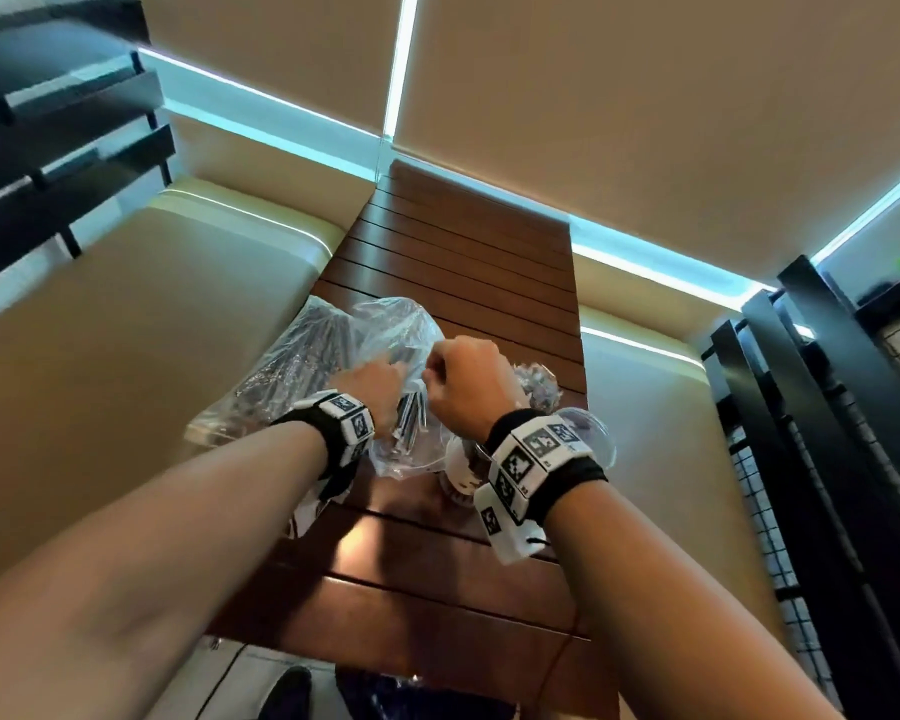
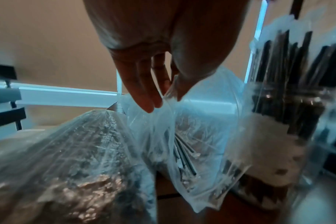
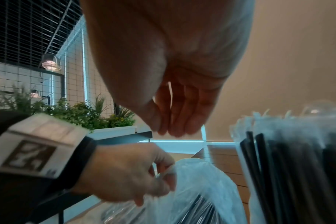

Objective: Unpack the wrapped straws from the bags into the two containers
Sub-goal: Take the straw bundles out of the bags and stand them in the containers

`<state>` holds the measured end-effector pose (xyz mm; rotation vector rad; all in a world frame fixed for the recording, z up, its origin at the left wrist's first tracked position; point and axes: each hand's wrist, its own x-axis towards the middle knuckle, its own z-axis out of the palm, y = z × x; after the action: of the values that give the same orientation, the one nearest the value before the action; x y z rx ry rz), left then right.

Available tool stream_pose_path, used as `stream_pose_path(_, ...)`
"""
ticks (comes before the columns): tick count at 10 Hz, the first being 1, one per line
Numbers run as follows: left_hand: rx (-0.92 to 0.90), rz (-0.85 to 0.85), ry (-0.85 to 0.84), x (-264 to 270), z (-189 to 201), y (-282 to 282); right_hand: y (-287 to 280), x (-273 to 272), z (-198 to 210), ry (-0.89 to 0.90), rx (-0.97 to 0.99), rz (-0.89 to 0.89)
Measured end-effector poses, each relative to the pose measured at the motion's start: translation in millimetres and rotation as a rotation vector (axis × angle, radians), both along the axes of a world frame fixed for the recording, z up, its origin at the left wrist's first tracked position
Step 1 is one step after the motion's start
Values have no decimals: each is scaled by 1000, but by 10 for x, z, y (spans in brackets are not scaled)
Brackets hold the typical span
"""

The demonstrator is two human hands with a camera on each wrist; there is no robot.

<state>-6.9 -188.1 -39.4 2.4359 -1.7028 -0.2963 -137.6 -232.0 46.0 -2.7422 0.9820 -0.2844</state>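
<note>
A clear plastic bag [image 1: 404, 413] holding dark wrapped straws [image 2: 184, 153] stands on the wooden table between my hands. My left hand [image 1: 380, 381] pinches the bag's top edge [image 2: 166, 97] between thumb and fingers. My right hand [image 1: 458, 376] hovers just above and to the right of the bag, its fingers [image 3: 180, 121] bunched loosely, with nothing seen in them. A container [image 2: 290, 109] full of upright black wrapped straws [image 3: 290, 174] stands to the right. A second container [image 1: 588, 433] sits partly hidden under my right wrist.
Another, fuller bag of straws [image 1: 287, 371] lies on the table's left side, against the held bag. The slatted wooden table [image 1: 463, 252] runs away from me between beige cushioned seats [image 1: 126, 356]. A black mesh partition [image 1: 827, 407] stands at the right.
</note>
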Motion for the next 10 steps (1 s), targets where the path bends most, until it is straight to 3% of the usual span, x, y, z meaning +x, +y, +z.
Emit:
stream_pose_path(1,-128,19,139,65,132,-36,74,86,-153,248,91,6)
stream_pose_path(2,-241,17,185,160,281,-76,88,161,-294,292,223,-54)
stream_pose_path(5,-478,-50,231,220,553,76,47,488,-629,185,539,-426)
stream_pose_path(8,-526,-168,305,178,617,310,15,686,-684,105,839,-504)
stream_pose_path(10,-549,-144,290,273,680,374,-11,719,-731,184,745,-419)
